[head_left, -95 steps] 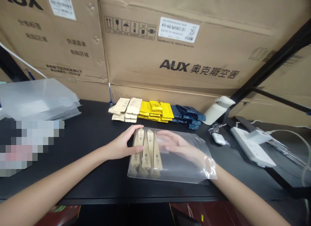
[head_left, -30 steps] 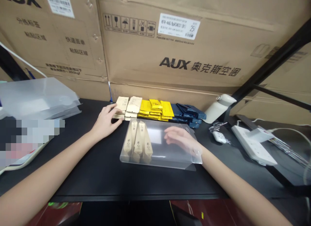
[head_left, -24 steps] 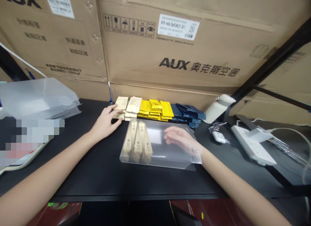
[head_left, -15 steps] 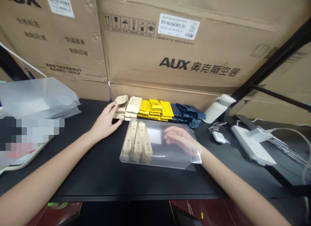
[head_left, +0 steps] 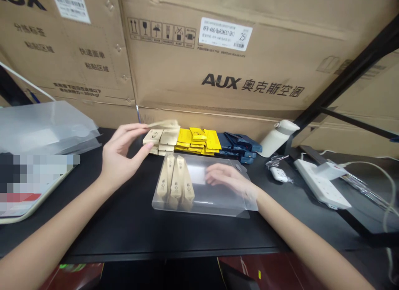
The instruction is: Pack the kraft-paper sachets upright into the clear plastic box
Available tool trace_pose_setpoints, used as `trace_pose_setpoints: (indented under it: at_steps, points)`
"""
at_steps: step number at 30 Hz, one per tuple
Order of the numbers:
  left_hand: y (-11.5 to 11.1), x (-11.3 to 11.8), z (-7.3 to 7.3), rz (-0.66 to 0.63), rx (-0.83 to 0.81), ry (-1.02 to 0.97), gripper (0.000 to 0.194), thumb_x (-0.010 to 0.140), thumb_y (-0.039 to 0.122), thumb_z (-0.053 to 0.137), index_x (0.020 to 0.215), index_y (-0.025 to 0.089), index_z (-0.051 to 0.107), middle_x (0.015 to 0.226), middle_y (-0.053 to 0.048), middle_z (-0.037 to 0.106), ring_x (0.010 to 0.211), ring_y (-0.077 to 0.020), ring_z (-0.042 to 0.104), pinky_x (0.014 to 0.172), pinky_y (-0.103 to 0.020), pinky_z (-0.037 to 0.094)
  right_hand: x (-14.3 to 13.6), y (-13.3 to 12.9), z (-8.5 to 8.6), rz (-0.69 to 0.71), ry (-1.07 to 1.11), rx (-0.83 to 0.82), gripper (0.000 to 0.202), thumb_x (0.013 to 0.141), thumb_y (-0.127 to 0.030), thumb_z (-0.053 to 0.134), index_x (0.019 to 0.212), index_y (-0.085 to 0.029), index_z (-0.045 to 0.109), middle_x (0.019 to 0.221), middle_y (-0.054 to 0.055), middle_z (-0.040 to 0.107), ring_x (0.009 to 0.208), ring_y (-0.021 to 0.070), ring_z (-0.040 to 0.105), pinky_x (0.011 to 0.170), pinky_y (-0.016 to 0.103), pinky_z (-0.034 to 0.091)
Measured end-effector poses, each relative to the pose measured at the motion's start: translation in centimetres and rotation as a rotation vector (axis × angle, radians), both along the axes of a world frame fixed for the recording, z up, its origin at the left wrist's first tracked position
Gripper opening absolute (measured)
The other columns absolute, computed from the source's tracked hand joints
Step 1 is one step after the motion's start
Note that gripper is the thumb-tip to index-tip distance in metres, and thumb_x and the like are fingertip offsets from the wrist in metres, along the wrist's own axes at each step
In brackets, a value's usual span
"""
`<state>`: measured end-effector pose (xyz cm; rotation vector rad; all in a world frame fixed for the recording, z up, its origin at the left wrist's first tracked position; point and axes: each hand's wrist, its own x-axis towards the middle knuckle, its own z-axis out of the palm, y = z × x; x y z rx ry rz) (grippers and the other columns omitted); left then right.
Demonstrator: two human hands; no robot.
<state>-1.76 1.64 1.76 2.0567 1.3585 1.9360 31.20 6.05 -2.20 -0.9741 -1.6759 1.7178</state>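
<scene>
My left hand [head_left: 123,151] is over the left end of a row of packets, its fingertips on a raised, motion-blurred beige packet [head_left: 165,124]. Its thumb is apart from the fingers, near the stacked beige packets [head_left: 152,136] below. A clear plastic box [head_left: 215,205] lies on the black tabletop, with several slim beige packets [head_left: 175,184] side by side in its left part. My right hand [head_left: 224,177] reaches in through the box's right end and shows through the plastic. Its fingers are loosely curved, with nothing visible in them.
Yellow packets [head_left: 198,140] and dark blue packets [head_left: 238,144] continue the row. A white bottle [head_left: 279,138], an earphone case [head_left: 279,174] and a power strip [head_left: 322,186] are at right. Clear plastic sheets [head_left: 46,128] lie left. Large cardboard boxes [head_left: 174,78] stand behind.
My left hand has raised a beige packet off the left stack and tilted it rightward, the wrist moving left. My right hand has stayed inside the clear box, nearly still.
</scene>
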Motion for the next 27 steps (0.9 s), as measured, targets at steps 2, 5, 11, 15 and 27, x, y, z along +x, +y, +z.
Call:
trace_pose_setpoints:
  at_steps: [2,5,11,15,27]
  points:
    - [-0.6,1.0,0.1,-0.182,-0.1,-0.094,0.012,0.086,0.033,0.071,0.094,0.024,0.072,0.104,-0.005,0.071,0.102,-0.0243,0.069,0.098,-0.047,0.057,-0.3,-0.2,-0.1,0.046,-0.005,0.064,0.032,0.089,-0.041,0.071,0.114,-0.021,0.067,0.108,0.007,0.076,0.101,0.0175,0.071,0.098,0.038,0.053]
    - [-0.9,2.2,-0.2,-0.466,-0.256,-0.138,0.006,0.083,0.027,0.075,0.08,0.021,0.073,0.098,-0.005,0.074,0.096,-0.0218,0.071,0.089,-0.04,0.061,-1.0,-0.6,-0.2,0.1,-0.022,0.192,0.033,0.094,-0.044,0.062,0.119,-0.022,0.066,0.114,0.007,0.075,0.111,0.0202,0.068,0.107,0.044,0.047]
    - [-0.9,3.2,-1.7,-0.693,-0.429,-0.036,0.007,0.077,0.016,0.078,0.082,0.017,0.073,0.085,-0.006,0.072,0.084,-0.0173,0.071,0.081,-0.031,0.061,-0.6,0.0,0.3,0.096,-0.024,0.081,0.028,0.089,-0.042,0.069,0.108,-0.022,0.071,0.109,0.007,0.077,0.108,0.0212,0.071,0.105,0.037,0.05]
    - [-1.0,3.1,-2.1,-0.661,-0.436,-0.018,0.005,0.079,0.015,0.075,0.082,0.016,0.072,0.084,-0.005,0.07,0.083,-0.0163,0.07,0.081,-0.03,0.06,3.5,2.2,1.0,0.173,-0.148,-0.079,0.032,0.077,-0.043,0.077,0.096,-0.017,0.073,0.091,0.007,0.078,0.082,0.0209,0.075,0.08,0.036,0.062]
    - [-2.0,4.4,-1.3,-0.6,-0.215,0.172,0.012,0.085,0.007,0.068,0.086,0.018,0.072,0.093,-0.006,0.074,0.089,-0.0162,0.07,0.082,-0.028,0.056,1.3,0.2,1.0,-0.317,-0.195,0.848,0.035,0.088,-0.04,0.068,0.118,-0.024,0.062,0.111,0.008,0.073,0.109,0.026,0.067,0.101,0.045,0.049]
